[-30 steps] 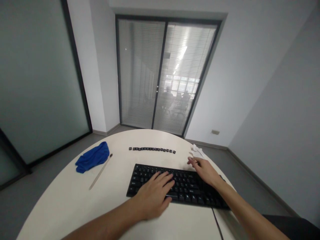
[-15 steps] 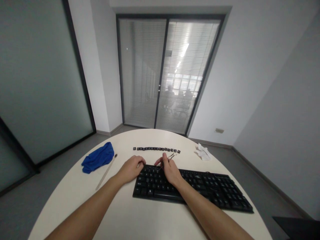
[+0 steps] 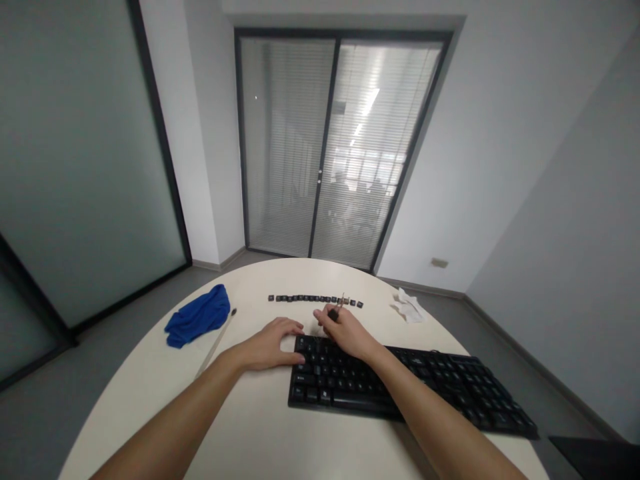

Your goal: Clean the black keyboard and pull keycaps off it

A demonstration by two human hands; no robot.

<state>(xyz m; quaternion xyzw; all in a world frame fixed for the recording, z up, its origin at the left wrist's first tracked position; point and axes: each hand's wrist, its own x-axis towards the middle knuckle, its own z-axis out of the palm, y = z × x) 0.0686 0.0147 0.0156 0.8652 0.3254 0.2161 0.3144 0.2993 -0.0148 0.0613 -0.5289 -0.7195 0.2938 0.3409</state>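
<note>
My left hand [image 3: 270,345] is at the top left corner of a black keyboard [image 3: 455,377]. Its thumb lies on the left edge and the fingers reach the back edge, holding the corner between them. Above the keyboard's left part, my right hand [image 3: 350,331] is closed round a wire keycap puller [image 3: 334,314] with a dark handle. Thin wire prongs stick up past the fingers; the rest of the tool is partly hidden. Behind both hands runs a row of several loose black keycaps [image 3: 306,298]. The keys under my right hand and forearm are covered.
On the left of the round white table [image 3: 250,427] lie a blue cloth [image 3: 197,316] and a thin stick-handled brush [image 3: 220,339] with a dark tip. A crumpled white tissue [image 3: 409,307] sits at the right. A dark flat object [image 3: 595,457] shows at lower right.
The keyboard has shifted to the right and slightly nearer. My left thumb has spread from the fingers onto its edge. My right hand has turned, and the puller's dark handle now shows.
</note>
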